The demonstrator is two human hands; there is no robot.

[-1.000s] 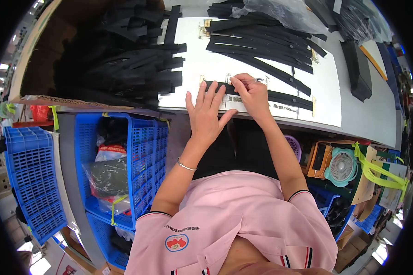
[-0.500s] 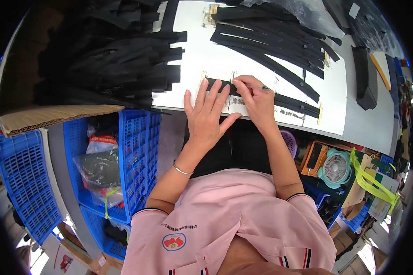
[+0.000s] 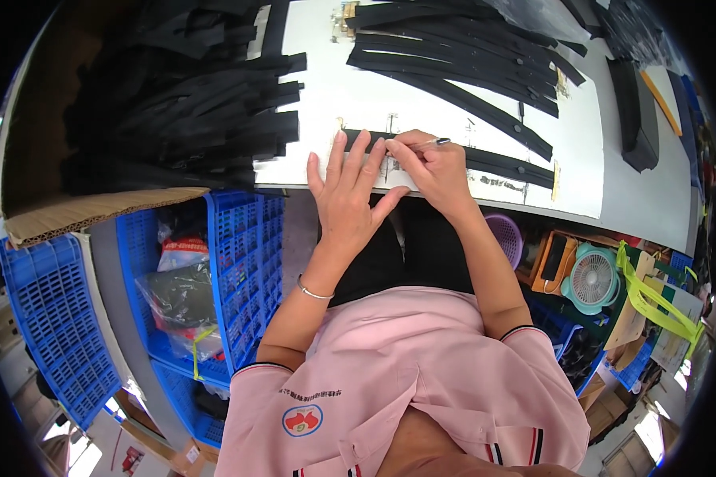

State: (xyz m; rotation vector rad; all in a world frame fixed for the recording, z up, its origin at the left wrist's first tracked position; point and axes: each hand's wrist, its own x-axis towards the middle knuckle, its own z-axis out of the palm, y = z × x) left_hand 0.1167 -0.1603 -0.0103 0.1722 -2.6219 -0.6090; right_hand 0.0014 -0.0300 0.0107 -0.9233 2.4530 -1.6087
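A black fabric strip (image 3: 505,167) lies crosswise along the near edge of a white board (image 3: 322,99). My left hand (image 3: 348,191) rests flat on the strip's left part, fingers spread and holding nothing. Close beside its fingertips, my right hand (image 3: 436,173) is closed around a pen (image 3: 441,141), whose dark end sticks out above the knuckles. The pen's tip is hidden by my fingers, near the strip. Dark pen marks show on the board around the strip. Farther back, several black strips (image 3: 453,54) with small round snaps lie side by side across the board.
A cardboard box (image 3: 111,208) filled with black strips (image 3: 191,119) stands at left. Blue plastic crates (image 3: 247,270) sit below. A long black block (image 3: 632,119) and clear plastic bags (image 3: 533,16) lie at right. A teal fan (image 3: 591,278) stands below the table's right side.
My right hand has shifted slightly left along the strip with the pen, which now leans more to the right. My left hand stays flat on the strip. The whole view has shifted a little.
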